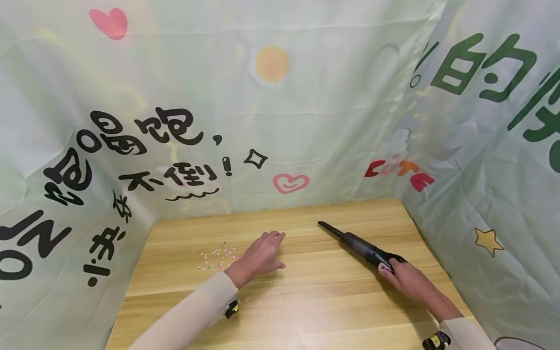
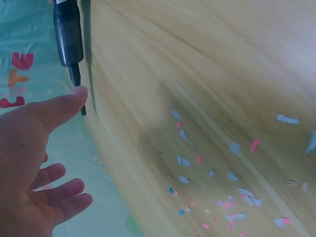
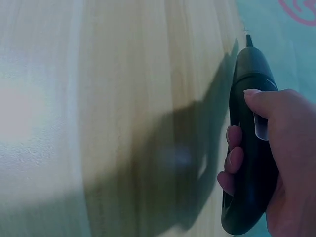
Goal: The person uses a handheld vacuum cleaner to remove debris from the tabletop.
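Vacuum in all views, scraps in head and left wrist

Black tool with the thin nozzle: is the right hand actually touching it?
Touching. The right wrist view shows the right hand gripping the black tool, its fingers curled around it.

Plain cream left sleeve, lower left of frame; matching right sleeve, lower right. Small black-and-yellow units at both cuffs. Hands bare.
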Action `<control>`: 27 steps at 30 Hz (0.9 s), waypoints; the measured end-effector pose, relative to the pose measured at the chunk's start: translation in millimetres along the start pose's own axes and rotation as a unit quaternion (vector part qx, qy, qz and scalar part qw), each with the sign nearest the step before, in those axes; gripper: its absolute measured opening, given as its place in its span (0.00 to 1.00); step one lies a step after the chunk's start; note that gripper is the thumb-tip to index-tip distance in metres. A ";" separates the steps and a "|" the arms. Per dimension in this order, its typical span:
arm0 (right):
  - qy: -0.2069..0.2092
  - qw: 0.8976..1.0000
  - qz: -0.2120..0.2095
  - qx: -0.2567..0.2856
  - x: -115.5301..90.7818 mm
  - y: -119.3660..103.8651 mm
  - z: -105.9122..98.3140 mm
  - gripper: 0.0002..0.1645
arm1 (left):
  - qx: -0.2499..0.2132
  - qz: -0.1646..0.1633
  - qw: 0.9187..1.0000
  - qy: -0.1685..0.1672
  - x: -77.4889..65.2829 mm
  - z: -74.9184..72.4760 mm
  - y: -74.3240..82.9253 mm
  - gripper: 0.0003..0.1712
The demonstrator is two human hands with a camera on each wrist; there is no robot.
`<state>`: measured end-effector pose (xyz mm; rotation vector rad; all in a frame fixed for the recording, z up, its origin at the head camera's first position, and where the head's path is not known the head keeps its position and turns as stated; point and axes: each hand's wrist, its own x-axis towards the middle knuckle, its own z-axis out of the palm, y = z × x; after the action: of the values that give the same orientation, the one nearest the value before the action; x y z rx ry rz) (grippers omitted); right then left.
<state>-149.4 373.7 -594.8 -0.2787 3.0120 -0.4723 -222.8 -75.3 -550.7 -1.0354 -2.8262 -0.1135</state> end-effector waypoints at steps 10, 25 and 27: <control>-0.032 0.999 0.011 0.015 5.5 -10.9 -13.4 0.26 | 0.015 0.035 0.999 0.000 18.8 8.1 14.6 0.45; -0.034 0.999 -0.020 0.033 4.5 -41.8 -27.3 0.22 | 0.038 0.100 0.992 0.065 32.9 23.2 18.5 0.36; -0.031 0.999 -0.023 0.033 4.8 -44.2 -28.7 0.22 | 0.040 0.106 0.991 0.073 35.0 24.6 19.0 0.34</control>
<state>-149.8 339.8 -554.0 -0.3506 2.9286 -0.5544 -239.3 -35.7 -569.4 -1.2459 -2.5525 -0.0514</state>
